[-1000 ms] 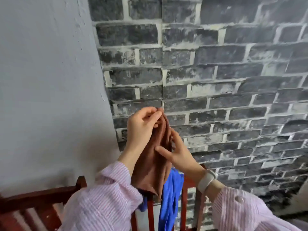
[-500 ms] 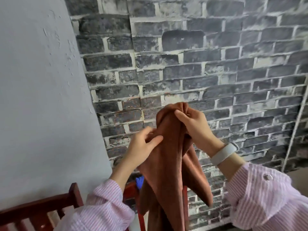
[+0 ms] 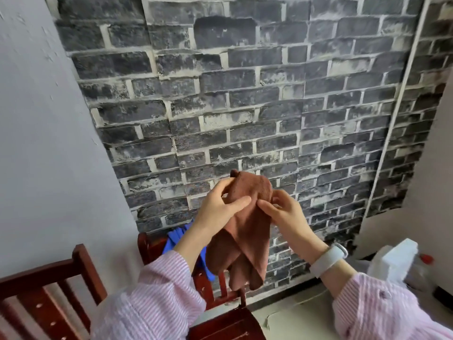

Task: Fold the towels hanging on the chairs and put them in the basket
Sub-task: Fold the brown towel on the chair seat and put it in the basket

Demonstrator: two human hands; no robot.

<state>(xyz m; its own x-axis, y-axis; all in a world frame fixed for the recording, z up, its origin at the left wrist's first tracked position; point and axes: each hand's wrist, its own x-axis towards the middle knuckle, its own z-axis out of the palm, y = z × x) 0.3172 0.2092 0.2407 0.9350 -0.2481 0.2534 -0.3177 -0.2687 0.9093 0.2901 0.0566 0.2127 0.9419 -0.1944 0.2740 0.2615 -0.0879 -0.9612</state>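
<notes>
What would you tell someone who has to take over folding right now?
Left hand: pinching the brown towel near its top.
Right hand: pinching the same towel beside it.
The brown towel hangs in the air between both hands, partly folded.
A blue towel is draped on the chair behind.
Left: finish the brown fold, fold the blue one, put both in the basket, which is not in view.

Brown towel (image 3: 245,227) hangs bunched; blue towel (image 3: 176,238) drapes chair (image 3: 149,246).
</notes>
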